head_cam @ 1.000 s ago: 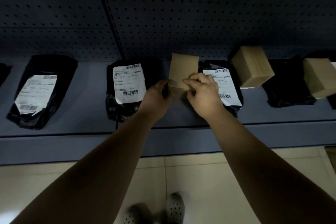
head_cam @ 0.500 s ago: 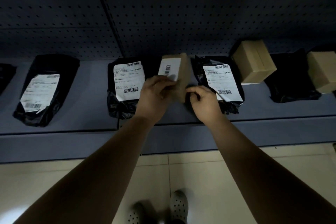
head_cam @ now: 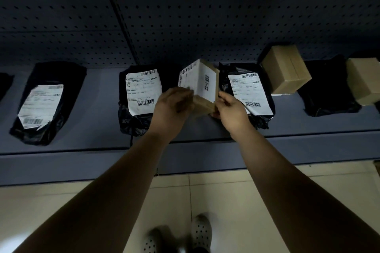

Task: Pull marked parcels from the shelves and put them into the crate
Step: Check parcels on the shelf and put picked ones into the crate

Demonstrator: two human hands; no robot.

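Box: my small brown box (head_cam: 205,102) with a white label is tilted over the shelf (head_cam: 98,98), between two black bags (head_cam: 131,121) (head_cam: 262,118).
Left hand (head_cam: 172,107): my fingers curl round its left side.
Right hand (head_cam: 232,109): my fingers pinch its right edge.
Shelf holds: more black bags and two brown boxes (head_cam: 285,68) (head_cam: 364,80).

Bare forearms (head_cam: 115,187), pale perforated clogs (head_cam: 201,232)

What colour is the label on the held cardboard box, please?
The paper label on the brown cardboard box is white with black print; head view.
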